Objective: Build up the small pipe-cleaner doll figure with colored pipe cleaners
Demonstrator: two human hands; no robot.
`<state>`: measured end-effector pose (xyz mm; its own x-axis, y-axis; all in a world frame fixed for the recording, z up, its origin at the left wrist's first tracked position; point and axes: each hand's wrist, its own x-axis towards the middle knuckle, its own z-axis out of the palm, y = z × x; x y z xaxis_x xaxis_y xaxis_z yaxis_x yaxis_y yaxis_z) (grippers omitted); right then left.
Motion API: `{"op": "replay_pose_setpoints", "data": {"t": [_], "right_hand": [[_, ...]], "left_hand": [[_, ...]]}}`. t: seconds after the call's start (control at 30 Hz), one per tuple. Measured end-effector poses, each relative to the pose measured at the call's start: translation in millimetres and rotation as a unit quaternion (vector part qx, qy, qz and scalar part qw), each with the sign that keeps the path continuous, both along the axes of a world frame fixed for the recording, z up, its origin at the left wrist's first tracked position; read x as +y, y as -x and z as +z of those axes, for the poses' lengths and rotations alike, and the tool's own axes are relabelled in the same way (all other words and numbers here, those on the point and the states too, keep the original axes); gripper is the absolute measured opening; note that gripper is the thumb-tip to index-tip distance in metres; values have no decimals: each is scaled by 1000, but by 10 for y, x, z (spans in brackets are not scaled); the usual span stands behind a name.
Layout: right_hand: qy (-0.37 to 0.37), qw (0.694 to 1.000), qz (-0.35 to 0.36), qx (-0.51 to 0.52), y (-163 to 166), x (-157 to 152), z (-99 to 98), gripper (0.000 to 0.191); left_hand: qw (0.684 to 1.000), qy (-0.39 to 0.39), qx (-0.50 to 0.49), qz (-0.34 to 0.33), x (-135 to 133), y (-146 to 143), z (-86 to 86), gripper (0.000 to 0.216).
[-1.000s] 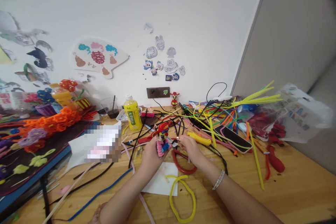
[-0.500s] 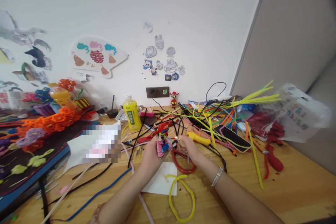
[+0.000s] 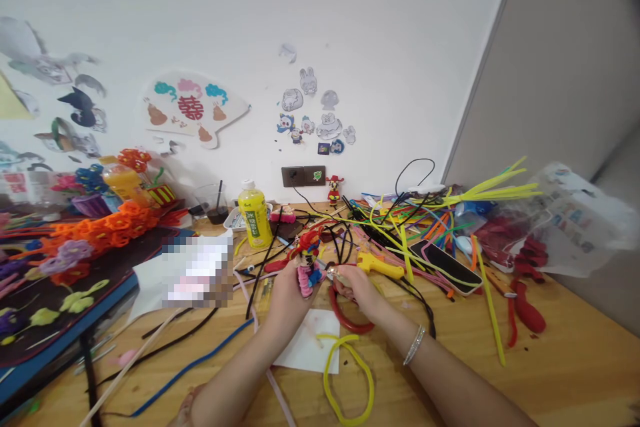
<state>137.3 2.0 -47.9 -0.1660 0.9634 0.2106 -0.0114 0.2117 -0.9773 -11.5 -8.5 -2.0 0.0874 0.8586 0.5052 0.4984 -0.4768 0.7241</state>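
My left hand (image 3: 289, 290) is closed around a small pipe-cleaner doll (image 3: 308, 265) with a red head and a pink and blue body, held upright over the wooden table (image 3: 550, 360). My right hand (image 3: 356, 287) is pinched just right of the doll, gripping a small shiny piece that touches the doll's side; I cannot make out what it is. Red-handled pliers (image 3: 350, 313) lie under the right hand. A white paper sheet (image 3: 307, 350) and a yellow pipe-cleaner loop (image 3: 350, 380) lie in front of my wrists.
A yellow glue gun (image 3: 380, 267), a phone (image 3: 445, 267) and a tangle of coloured pipe cleaners (image 3: 425, 220) lie to the right. A yellow bottle (image 3: 254, 215) stands behind. Orange pipe-cleaner flowers (image 3: 100, 230) cover a dark board at left. A plastic bag (image 3: 565, 220) sits far right.
My right hand has drawn in closer to the doll and closed tighter on the small piece. The view shifted slightly down and left. The left hand kept holding the doll.
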Motion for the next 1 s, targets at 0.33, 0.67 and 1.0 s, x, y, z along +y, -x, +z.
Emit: {"op": "replay_pose_setpoints", "data": {"t": [0.33, 0.67, 1.0], "right_hand": [[7, 1000, -14, 12, 34, 1, -46, 31], [25, 998, -57, 12, 29, 60, -135, 35], [-81, 965, -135, -211, -58, 34, -85, 23]], "left_hand": [[1000, -2, 20, 2, 3, 7, -51, 5], [1000, -20, 12, -11, -9, -7, -52, 8], [999, 18, -49, -10, 20, 25, -62, 8]]}}
